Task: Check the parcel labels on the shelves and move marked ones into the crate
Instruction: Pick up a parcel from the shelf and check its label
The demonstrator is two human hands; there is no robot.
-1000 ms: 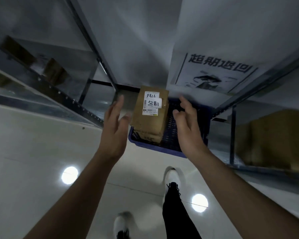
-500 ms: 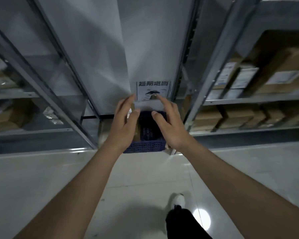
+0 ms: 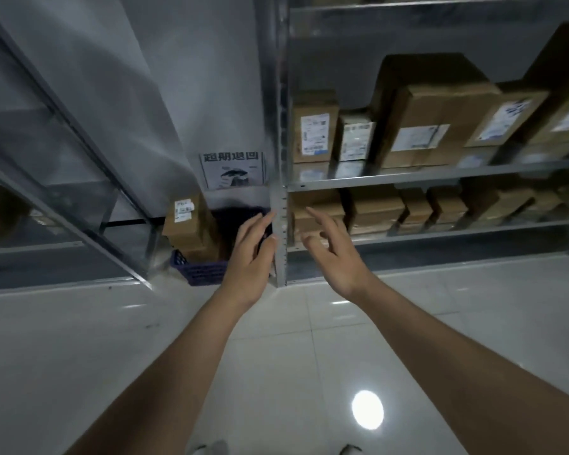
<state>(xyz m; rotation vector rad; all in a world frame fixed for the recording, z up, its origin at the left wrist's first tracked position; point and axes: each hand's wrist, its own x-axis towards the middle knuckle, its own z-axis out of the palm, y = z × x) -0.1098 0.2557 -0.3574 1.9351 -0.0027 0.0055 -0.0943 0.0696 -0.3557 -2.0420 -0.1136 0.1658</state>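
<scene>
- Outstretched over the floor, both hands are empty; the left hand (image 3: 250, 257) has its fingers straight and close together, holding nothing; the right hand (image 3: 337, 257) is spread with fingers loosely bent, gripping nothing either.
- Between the two hands rises the grey upright post (image 3: 280, 142) of a metal rack; whether either hand touches it cannot be told.
- Just left of the left hand, a blue crate (image 3: 196, 274) sits on the floor against the wall; a brown parcel (image 3: 191, 234) with a white label (image 3: 182, 210) stands upright at the crate's left side.
- Above the crate, a printed sign (image 3: 232, 170) headed with Chinese characters hangs on the wall.
- Beyond the right hand, metal shelves (image 3: 408, 175) carry rows of brown shelved boxes (image 3: 421, 126) with white labels; the print is too blurred to read.
- Glossy pale floor tiles (image 3: 309, 356) reflect a round lamp.
</scene>
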